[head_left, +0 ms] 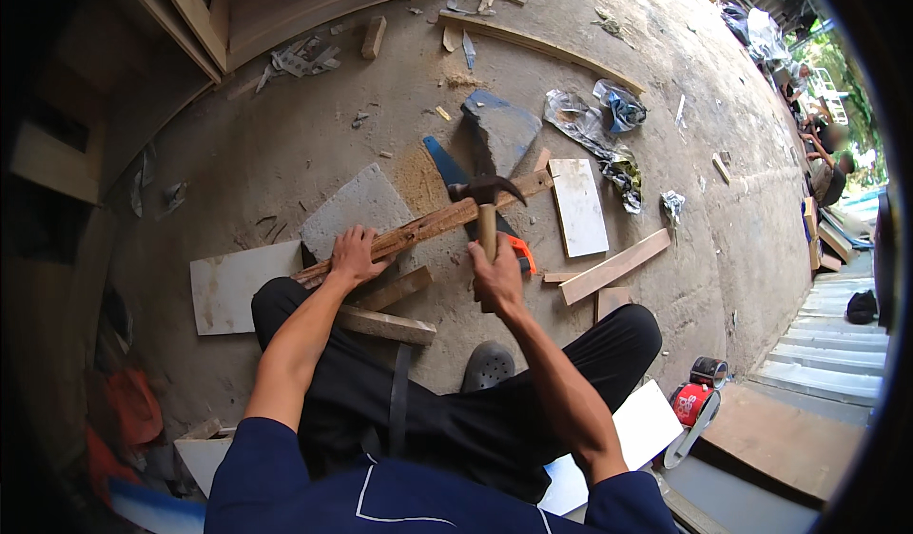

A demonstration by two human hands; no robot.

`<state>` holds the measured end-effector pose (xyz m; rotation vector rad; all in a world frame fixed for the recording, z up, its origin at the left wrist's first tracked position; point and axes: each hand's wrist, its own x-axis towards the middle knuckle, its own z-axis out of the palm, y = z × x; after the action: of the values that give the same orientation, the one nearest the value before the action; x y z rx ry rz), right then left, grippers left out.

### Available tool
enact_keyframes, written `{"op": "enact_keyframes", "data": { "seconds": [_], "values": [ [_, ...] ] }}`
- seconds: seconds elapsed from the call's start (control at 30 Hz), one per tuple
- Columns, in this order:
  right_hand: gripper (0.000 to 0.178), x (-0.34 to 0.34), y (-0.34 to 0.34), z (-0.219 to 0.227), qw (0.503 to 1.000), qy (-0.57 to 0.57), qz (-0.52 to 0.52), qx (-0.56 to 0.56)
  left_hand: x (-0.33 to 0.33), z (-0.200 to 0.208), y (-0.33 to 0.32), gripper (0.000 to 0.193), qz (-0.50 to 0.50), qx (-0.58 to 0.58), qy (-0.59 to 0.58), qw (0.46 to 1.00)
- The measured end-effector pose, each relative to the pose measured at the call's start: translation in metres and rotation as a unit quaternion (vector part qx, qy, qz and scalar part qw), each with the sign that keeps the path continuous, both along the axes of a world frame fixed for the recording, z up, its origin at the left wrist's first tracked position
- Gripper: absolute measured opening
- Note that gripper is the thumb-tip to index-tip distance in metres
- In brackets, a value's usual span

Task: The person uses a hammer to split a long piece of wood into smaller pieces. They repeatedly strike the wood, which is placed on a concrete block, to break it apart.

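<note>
My right hand (496, 272) is wrapped round the wooden handle of a claw hammer (487, 190), its dark head raised over a long, rough wooden batten (428, 227). Toward the batten's near left end, my left hand (356, 255) grips it and holds it down. The batten slants up to the right, above a grey slab (359, 203). Partly hidden beneath the batten and hammer is a handsaw with a blue blade (443, 163) and an orange-edged handle (521, 252). Any nail under the hammer is too small to make out.
Short wood offcuts (388, 326) lie before my knees. White boards (578, 208) flank the batten on both sides. A blue-grey block (506, 127), crumpled plastic (580, 120) and a long strip (542, 51) lie farther off. A belt sander (694, 406) stands by my right knee; people sit far right.
</note>
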<state>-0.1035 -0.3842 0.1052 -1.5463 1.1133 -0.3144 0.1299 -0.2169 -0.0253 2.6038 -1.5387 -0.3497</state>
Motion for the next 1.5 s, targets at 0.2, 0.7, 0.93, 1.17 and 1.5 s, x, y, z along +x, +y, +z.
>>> {"op": "enact_keyframes", "data": {
  "seconds": [0.2,0.7,0.93,1.17,1.5],
  "values": [
    [0.040,-0.022,-0.070,-0.002,0.996,0.047,0.043,-0.070,-0.019,0.020,-0.087,0.094,-0.133,-0.128,0.135,0.974],
    [0.043,-0.022,-0.074,0.063,0.997,-0.065,0.004,0.052,-0.019,0.079,-0.156,0.086,-0.058,0.072,0.077,0.993],
    [0.023,-0.018,-0.100,0.079,0.984,-0.163,-0.034,0.063,0.061,0.229,-0.180,0.091,0.088,-0.070,-0.012,0.994],
    [0.026,-0.004,-0.089,0.093,0.987,-0.149,-0.033,0.056,0.133,0.291,-0.169,0.081,0.172,-0.269,-0.033,0.947],
    [0.038,-0.006,-0.077,0.067,0.995,-0.094,0.006,0.038,0.142,0.263,-0.128,0.067,0.309,-0.280,0.166,0.894]
  ]
}}
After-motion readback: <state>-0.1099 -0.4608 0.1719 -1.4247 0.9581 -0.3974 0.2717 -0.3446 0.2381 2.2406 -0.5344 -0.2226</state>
